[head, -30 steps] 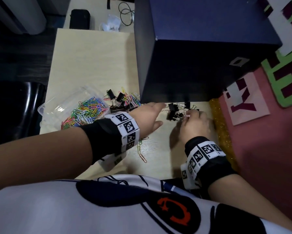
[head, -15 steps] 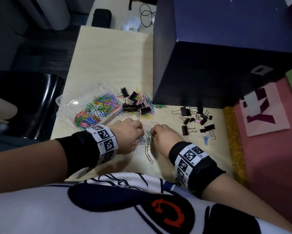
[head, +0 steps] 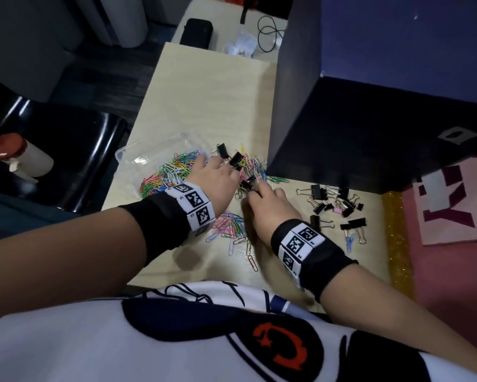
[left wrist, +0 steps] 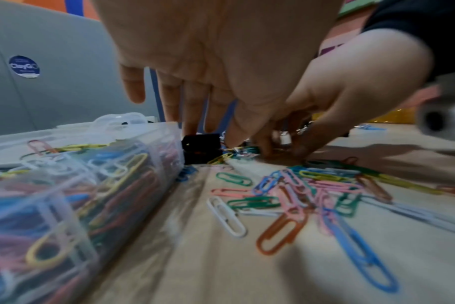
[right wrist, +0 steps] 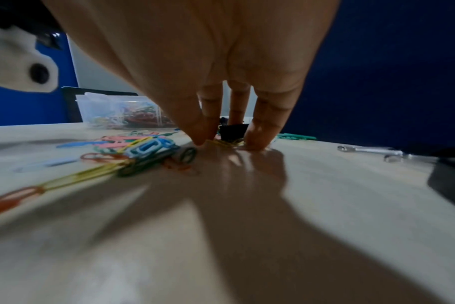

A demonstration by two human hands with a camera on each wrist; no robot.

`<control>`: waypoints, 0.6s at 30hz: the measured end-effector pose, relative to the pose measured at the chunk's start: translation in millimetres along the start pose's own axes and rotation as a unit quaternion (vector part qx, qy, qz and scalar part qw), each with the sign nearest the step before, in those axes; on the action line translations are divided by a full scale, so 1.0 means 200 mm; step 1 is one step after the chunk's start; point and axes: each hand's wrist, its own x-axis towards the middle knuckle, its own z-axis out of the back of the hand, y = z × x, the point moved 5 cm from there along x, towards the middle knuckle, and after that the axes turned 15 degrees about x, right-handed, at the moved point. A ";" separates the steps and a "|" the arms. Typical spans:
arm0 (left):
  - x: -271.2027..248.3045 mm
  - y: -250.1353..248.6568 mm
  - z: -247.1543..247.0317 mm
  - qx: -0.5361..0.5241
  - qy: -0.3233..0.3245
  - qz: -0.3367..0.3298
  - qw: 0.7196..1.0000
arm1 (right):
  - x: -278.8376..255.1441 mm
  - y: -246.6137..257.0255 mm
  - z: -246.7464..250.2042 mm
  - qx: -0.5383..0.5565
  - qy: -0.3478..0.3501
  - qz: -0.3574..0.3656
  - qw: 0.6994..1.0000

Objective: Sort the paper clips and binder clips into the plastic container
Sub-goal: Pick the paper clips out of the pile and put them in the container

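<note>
A clear plastic container [head: 138, 157] [left wrist: 166, 139] [right wrist: 91, 107] at the table's left holds many coloured paper clips. Beside it lies a mixed pile [head: 249, 164] of paper clips and black binder clips. My left hand [head: 218, 168] [left wrist: 195, 115] hangs over that pile with straight fingers, just above a black binder clip [left wrist: 201, 148], holding nothing. My right hand [head: 252, 193] [right wrist: 229, 142] presses straight fingertips [right wrist: 257, 139] on the table at the pile's near edge, a black binder clip [right wrist: 233, 131] behind them. Loose paper clips [head: 232, 227] [left wrist: 299, 195] lie nearer me.
A group of black binder clips [head: 334, 205] lies at the right of the table. A tall dark blue box [head: 369, 119] stands right behind the piles. A gold glitter strip [head: 397, 244] and pink mat [head: 452, 271] border the right; a black chair [head: 66, 161] is left.
Both hands have moved away from me, from the near loose paper clips to the mixed pile beside the container. A second ago the right hand was at the binder clips on the right.
</note>
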 end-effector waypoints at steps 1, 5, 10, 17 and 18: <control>0.01 0.00 -0.01 0.006 0.007 0.004 1.000 | -0.01 -0.01 -0.01 0.005 0.004 -0.010 1.000; 0.04 0.01 -0.04 0.018 -0.003 -0.003 1.000 | -0.05 -0.06 -0.01 0.017 -0.002 -0.023 1.000; 0.06 -0.01 -0.02 0.037 -0.008 -0.023 0.999 | -0.10 -0.13 0.02 0.071 -0.089 -0.010 0.993; 0.07 -0.03 0.09 -0.015 -0.039 -0.039 0.998 | -0.20 -0.27 0.19 0.163 -0.240 -0.081 0.953; 0.07 -0.04 0.10 -0.034 -0.041 -0.039 0.998 | -0.20 -0.30 0.21 0.174 -0.255 -0.103 0.946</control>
